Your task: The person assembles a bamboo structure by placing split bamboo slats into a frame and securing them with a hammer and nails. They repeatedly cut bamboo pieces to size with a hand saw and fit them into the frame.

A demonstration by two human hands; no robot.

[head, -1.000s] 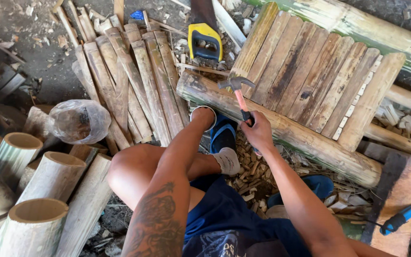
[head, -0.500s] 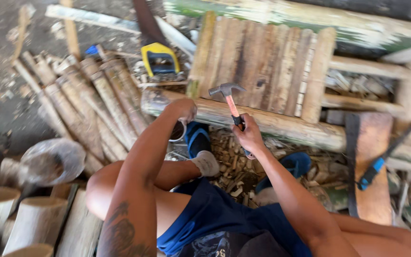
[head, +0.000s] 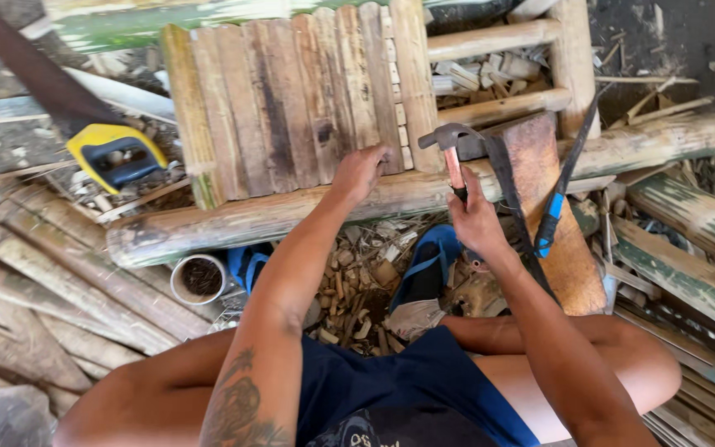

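Where bamboo scraps (head: 349,290) litter the ground: slatted panel (head: 291,99), hammer (head: 450,153).

Dirt ground (head: 688,50) carried everything. Thick bamboo pole (head: 291,211) lay across it, slatted bamboo panel (head: 291,99) resting on top. Split bamboo strips (head: 51,290) piled left; wood chips (head: 357,290) scattered underneath; yellow-handled saw (head: 113,153) and flat board (head: 556,215) lay alongside.

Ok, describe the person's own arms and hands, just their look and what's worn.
Both arms are bare, with no sleeves reaching them and no gloves. The left hand and right hand show no rings or watch. A dark patterned tattoo covers the left forearm. Dark blue clothing covers the torso and lap.
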